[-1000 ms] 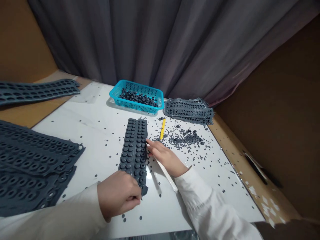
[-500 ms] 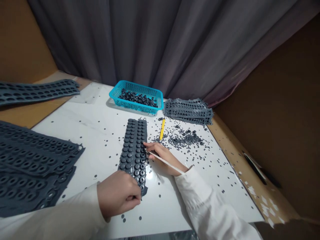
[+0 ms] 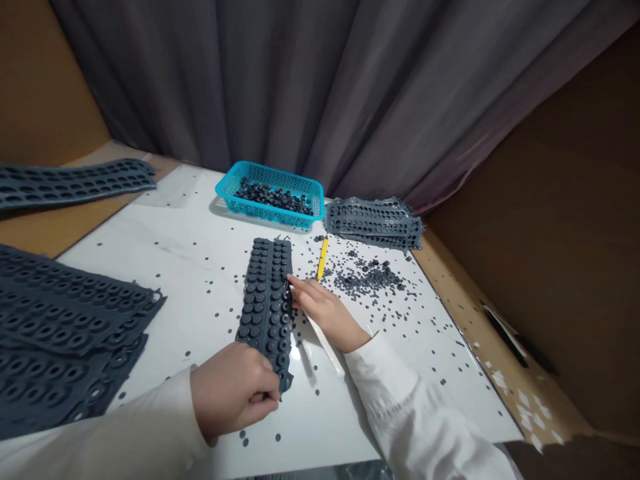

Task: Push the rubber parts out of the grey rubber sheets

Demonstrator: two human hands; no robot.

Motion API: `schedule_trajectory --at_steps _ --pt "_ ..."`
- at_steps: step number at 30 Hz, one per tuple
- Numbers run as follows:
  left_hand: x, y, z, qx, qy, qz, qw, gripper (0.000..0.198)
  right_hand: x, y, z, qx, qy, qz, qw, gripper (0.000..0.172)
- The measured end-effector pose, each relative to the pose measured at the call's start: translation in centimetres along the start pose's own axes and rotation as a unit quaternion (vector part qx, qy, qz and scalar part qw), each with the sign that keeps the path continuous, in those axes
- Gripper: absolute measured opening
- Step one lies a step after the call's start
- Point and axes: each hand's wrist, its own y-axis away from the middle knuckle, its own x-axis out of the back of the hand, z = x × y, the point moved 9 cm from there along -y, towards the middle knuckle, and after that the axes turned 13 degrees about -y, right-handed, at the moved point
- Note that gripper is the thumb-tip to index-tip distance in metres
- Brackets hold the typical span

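A dark grey rubber strip (image 3: 267, 299) studded with round buttons lies lengthwise on the white table (image 3: 175, 260). My left hand (image 3: 233, 395) is closed, pinching the strip's near end. My right hand (image 3: 323, 311) rests at the strip's right edge, fingers pressed together around a thin white stick (image 3: 320, 337) whose tip touches the buttons. Several holes near the strip's right edge look punched out.
A turquoise basket (image 3: 270, 195) of dark buttons stands at the back. A stack of emptied strips (image 3: 374, 222) lies to its right, more strips (image 3: 65, 327) at the left. A yellow tool (image 3: 323, 258) and a heap of loose bits (image 3: 367, 277) lie right of the strip.
My right hand moved slightly along the strip's right edge and the white stick swung, first raised towards the wrist, now lying low again. The left hand kept its hold.
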Motion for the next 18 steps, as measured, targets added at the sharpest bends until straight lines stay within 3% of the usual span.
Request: schedule_trajectory --at_steps 4,7,12,18 --pt "0.1 0.0 0.0 -0.003 0.007 0.004 1.000 0.012 0.9 0.3 2.3 -0.064 -0.010 0.054 0.996 0.019" --pt "0.0 0.0 -0.1 0.002 0.010 0.005 1.000 0.012 1.5 0.7 3.9 -0.113 -0.091 0.089 0.985 0.020" --pt "0.0 0.0 0.0 -0.004 -0.003 0.009 1.000 0.013 1.0 0.5 3.1 -0.098 -0.250 0.085 0.960 0.025" --pt "0.0 0.1 0.1 -0.009 -0.001 0.013 1.000 0.013 0.9 0.2 2.3 -0.087 -0.278 0.058 0.955 0.026"
